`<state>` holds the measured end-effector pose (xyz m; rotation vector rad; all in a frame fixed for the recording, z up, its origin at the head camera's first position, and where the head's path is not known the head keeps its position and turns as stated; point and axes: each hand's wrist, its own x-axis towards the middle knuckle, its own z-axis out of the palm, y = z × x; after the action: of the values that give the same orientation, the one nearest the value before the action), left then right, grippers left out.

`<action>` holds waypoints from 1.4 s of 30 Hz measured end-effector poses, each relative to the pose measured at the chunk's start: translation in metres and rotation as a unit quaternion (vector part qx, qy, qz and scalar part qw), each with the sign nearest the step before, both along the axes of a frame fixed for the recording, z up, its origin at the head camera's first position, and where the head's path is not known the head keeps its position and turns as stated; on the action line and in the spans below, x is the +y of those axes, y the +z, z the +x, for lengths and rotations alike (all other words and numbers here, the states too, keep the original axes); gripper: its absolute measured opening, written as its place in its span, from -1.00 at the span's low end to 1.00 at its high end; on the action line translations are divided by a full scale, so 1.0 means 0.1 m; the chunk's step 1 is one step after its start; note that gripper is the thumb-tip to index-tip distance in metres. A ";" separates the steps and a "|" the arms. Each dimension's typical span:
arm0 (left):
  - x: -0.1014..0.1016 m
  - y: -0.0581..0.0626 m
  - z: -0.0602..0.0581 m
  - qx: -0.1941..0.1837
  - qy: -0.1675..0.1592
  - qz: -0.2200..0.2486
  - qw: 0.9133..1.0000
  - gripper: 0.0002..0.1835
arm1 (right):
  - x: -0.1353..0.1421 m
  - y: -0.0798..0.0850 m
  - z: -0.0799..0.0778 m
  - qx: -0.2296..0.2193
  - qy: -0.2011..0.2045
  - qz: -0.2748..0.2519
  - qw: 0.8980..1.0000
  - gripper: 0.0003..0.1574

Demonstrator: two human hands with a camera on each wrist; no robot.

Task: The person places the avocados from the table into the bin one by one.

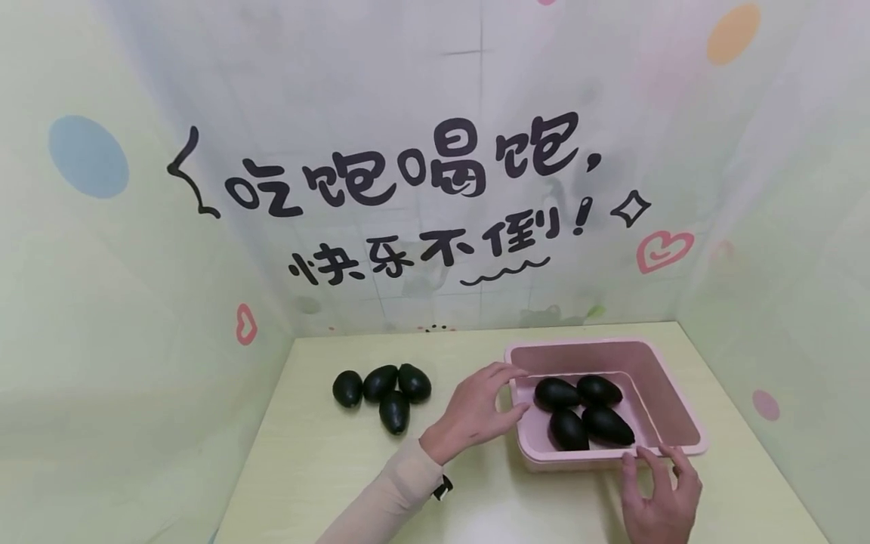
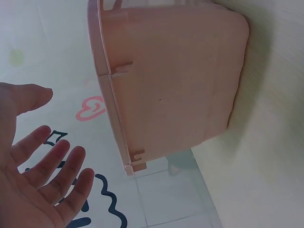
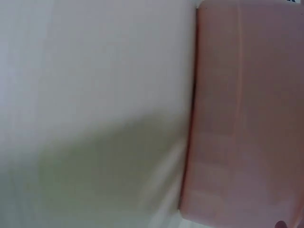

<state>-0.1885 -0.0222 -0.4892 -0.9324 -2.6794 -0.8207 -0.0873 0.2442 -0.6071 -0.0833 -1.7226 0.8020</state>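
Several dark avocados lie together in a pink plastic bin. My left hand is at the bin's left rim, thumb and fingers spread apart. In the left wrist view that hand shows its palm and loosely bent fingers, with nothing in them, beside the bin's outer wall. At the front right corner, my right hand has its fingertips right at the rim. The right wrist view shows mostly the bin's side, with only a fingertip at the lower edge.
More avocados sit in a loose group on the left of the pale table. A printed curtain with dark lettering stands behind the table, and pale side walls close it in on both sides.
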 end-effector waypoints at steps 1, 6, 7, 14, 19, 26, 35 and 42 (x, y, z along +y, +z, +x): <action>-0.02 -0.01 0.01 -0.006 0.005 0.005 1.000 -0.51 | 0.02 0.02 0.01 -0.011 -0.003 0.007 1.000 -0.21; -0.12 -0.05 0.05 -0.024 0.029 0.034 0.999 -0.52 | 0.13 0.14 0.03 -0.061 -0.025 0.075 0.995 -0.18; -0.14 -0.05 0.06 -0.026 0.033 0.039 0.998 -0.52 | 0.16 0.17 0.03 -0.069 -0.026 0.092 0.993 -0.17; -0.32 -0.11 0.12 -0.045 0.056 0.070 0.995 -0.52 | 0.30 0.33 0.06 -0.109 0.003 0.169 0.980 -0.07; -0.44 -0.16 0.17 -0.061 0.085 0.084 0.991 -0.54 | 0.37 0.41 0.09 -0.139 0.028 0.173 0.975 -0.02; -0.61 -0.32 0.24 -0.066 0.121 0.121 0.983 -0.58 | 0.40 0.46 0.07 -0.145 0.031 0.189 0.971 0.04; -0.78 -0.48 0.27 -0.054 0.174 0.149 0.972 -0.59 | 0.41 0.49 0.09 -0.174 0.033 0.189 0.966 0.12; -0.88 -0.55 0.24 -0.059 0.206 0.180 0.960 -0.59 | 0.43 0.46 0.04 -0.139 0.028 0.188 0.972 0.10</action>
<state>-0.1643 -0.1104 -0.5438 -0.2368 -2.5483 -1.2281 -0.0830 0.2871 -0.5612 0.1172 -2.1240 0.5085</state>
